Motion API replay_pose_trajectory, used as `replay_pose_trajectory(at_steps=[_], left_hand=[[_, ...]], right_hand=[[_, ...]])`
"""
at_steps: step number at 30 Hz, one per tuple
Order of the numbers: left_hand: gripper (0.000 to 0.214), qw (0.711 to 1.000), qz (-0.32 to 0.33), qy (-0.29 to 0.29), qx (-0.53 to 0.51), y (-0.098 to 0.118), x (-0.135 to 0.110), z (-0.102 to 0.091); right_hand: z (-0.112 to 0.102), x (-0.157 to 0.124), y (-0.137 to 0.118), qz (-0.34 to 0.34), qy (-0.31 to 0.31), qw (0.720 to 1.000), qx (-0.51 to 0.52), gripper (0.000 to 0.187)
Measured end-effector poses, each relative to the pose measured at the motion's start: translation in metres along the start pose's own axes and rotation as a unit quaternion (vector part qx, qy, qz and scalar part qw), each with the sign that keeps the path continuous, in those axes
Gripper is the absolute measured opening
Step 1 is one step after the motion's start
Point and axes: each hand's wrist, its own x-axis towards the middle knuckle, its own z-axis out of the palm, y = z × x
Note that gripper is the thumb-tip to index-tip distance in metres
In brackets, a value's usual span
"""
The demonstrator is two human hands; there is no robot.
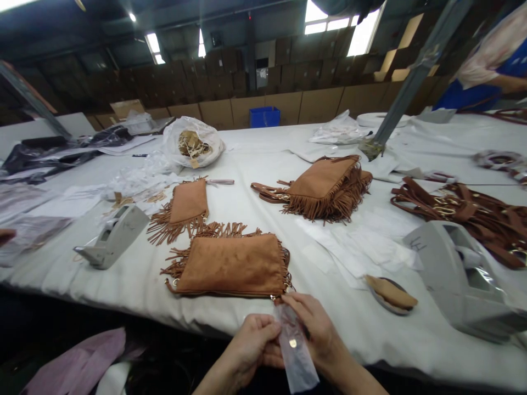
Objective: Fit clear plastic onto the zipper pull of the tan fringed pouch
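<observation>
Both my hands meet at the table's near edge, pinching a small clear plastic strip [295, 351] with a round gold piece on it. My left hand [252, 344] grips its left side with curled fingers. My right hand [315, 328] holds the right side, fingers closed on it. Just beyond them lies a tan suede fringed bag [233, 265], flat on the white table [255, 164], with its gold ring at the near right corner next to my right fingers.
A smaller fringed pouch [187, 204] and a stack of fringed bags [325, 184] lie further back. Grey tape dispensers sit at left [113, 237] and right [461, 274]. Brown straps [473, 211] pile at the right. Another person's sleeve [492, 60] shows far right.
</observation>
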Motion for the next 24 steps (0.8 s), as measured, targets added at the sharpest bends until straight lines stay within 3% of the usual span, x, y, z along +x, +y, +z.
replay_pose_trajectory(at_steps=[4, 7, 10, 13, 16, 18, 21, 24], left_hand=[[0.042, 0.997, 0.038, 0.029, -0.061, -0.003, 0.001, 0.009], [0.047, 0.994, 0.084, 0.022, -0.066, -0.007, 0.001, 0.015], [0.047, 0.993, 0.099, 0.051, -0.037, -0.014, 0.006, 0.013], [0.046, 0.992, 0.083, 0.091, 0.024, -0.016, 0.01, 0.007], [0.045, 0.987, 0.102, 0.098, 0.082, -0.014, 0.005, 0.0], [0.045, 0.984, 0.104, 0.091, 0.117, -0.016, -0.006, -0.008], [0.049, 0.98, 0.083, 0.071, 0.165, -0.026, -0.028, -0.028], [0.054, 0.981, 0.076, 0.067, 0.163, -0.038, -0.044, -0.044]], right_hand=[[0.005, 0.005, 0.006, 0.04, 0.012, 0.999, -0.012, 0.043], [0.014, 0.005, 0.004, 0.0, 0.007, 1.0, -0.018, 0.033], [0.019, 0.003, 0.003, -0.024, 0.018, 0.999, -0.012, 0.039], [0.018, 0.009, 0.002, 0.069, 0.035, 0.995, -0.069, 0.042], [0.014, 0.021, -0.003, 0.15, -0.022, 0.982, -0.116, 0.027], [0.011, 0.025, -0.01, 0.139, -0.081, 0.984, -0.072, 0.019], [0.008, 0.022, -0.024, 0.084, -0.157, 0.983, 0.037, 0.023], [0.008, 0.013, -0.032, 0.075, -0.196, 0.976, 0.062, 0.024]])
